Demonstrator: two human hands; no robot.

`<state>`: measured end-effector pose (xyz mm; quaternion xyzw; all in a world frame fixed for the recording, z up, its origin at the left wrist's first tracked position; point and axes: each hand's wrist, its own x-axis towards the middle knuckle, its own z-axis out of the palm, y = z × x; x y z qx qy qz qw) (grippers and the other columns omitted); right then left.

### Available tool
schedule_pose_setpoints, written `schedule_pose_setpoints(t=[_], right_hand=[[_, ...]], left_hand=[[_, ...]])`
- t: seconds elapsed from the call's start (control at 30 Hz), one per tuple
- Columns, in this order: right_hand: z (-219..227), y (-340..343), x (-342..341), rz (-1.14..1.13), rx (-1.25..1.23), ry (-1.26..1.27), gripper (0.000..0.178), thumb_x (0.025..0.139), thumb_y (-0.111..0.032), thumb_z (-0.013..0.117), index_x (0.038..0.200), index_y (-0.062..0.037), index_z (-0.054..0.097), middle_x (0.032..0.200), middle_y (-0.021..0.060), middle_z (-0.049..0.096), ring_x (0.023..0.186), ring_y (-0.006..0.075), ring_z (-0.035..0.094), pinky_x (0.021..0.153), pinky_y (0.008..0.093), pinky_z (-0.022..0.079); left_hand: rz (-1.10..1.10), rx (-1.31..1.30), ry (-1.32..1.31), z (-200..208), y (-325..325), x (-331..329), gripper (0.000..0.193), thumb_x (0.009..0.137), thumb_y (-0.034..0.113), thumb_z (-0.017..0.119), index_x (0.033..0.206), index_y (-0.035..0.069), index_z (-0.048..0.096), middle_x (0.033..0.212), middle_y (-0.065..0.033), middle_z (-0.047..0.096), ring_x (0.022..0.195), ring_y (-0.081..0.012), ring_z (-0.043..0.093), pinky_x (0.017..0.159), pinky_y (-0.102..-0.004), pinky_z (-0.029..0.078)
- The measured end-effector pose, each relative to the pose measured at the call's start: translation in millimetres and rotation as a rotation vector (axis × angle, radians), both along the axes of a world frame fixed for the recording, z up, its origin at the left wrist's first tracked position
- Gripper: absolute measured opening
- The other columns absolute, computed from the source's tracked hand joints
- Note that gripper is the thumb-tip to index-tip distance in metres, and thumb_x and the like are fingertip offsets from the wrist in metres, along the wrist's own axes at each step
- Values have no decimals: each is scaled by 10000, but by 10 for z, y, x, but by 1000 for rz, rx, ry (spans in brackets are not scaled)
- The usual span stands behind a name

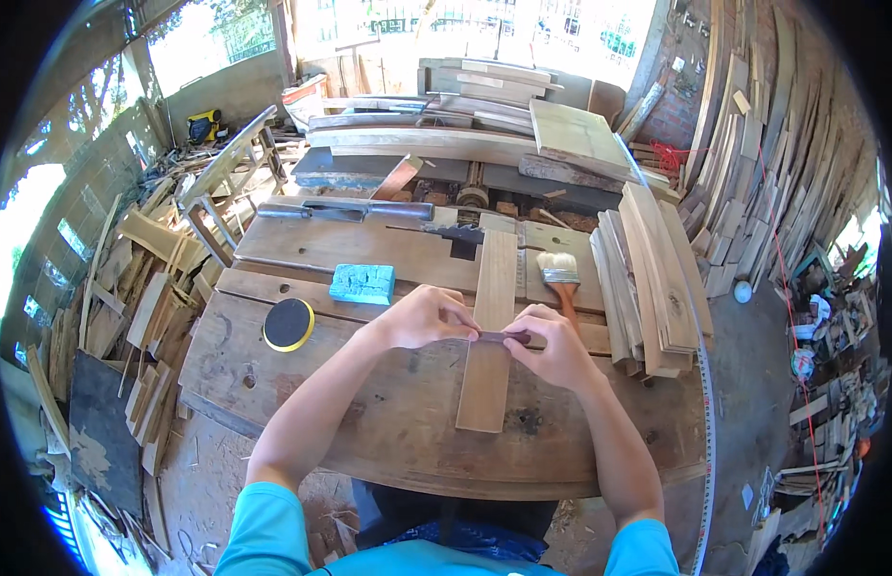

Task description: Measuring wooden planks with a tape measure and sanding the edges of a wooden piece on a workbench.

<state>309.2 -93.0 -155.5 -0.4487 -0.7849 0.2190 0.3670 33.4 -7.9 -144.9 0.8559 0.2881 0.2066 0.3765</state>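
My left hand (427, 317) and my right hand (554, 348) pinch the two ends of a thin dark brown strip (494, 337) between fingertips and thumbs. What the strip is made of cannot be made out. It lies crosswise over a long light wooden board (484, 396), which stretches away from me on the workbench (408, 422). A blue block (361, 284) with a cracked-looking top sits beyond my left forearm. To its left lies a round black pad (289, 324) with a yellow rim. Just past my right hand rests a paintbrush (561, 272) with pale bristles.
Planks (657, 278) stand stacked at the bench's right side. Long dark-handled tools (345, 209) lie across its far part. More timber (436, 142) is piled behind. A measuring tape (707, 422) runs down the right edge. Scrap wood (153, 307) crowds the left floor.
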Motion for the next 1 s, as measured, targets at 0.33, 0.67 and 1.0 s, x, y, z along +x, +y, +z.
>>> schedule_pose_setpoints(t=[0.33, 0.67, 1.0], right_hand=[[-13, 53, 52, -55, 4, -31, 162, 953, -196, 810, 1049, -71, 849, 1038, 62, 795, 1019, 278, 735, 971, 439, 520], [-70, 94, 102, -58, 95, -25, 152, 966, -209, 798, 1056, -96, 846, 1006, 52, 790, 933, 265, 742, 862, 406, 528], [16, 47, 55, -32, 151, -144, 156, 970, -176, 782, 1073, -73, 840, 1033, 93, 795, 954, 304, 755, 894, 424, 579]], left_hand=[[31, 6, -189, -209, 54, 18, 189, 915, 156, 870, 1102, 134, 889, 1034, -61, 798, 830, -151, 706, 727, -303, 552], [50, 32, -150, -183, 18, 58, 176, 914, 247, 879, 1074, 174, 893, 983, -54, 782, 736, -191, 681, 715, -335, 549], [79, 33, -81, -126, -17, 15, 163, 907, 272, 874, 1018, 154, 883, 983, -39, 774, 826, -238, 726, 778, -373, 576]])
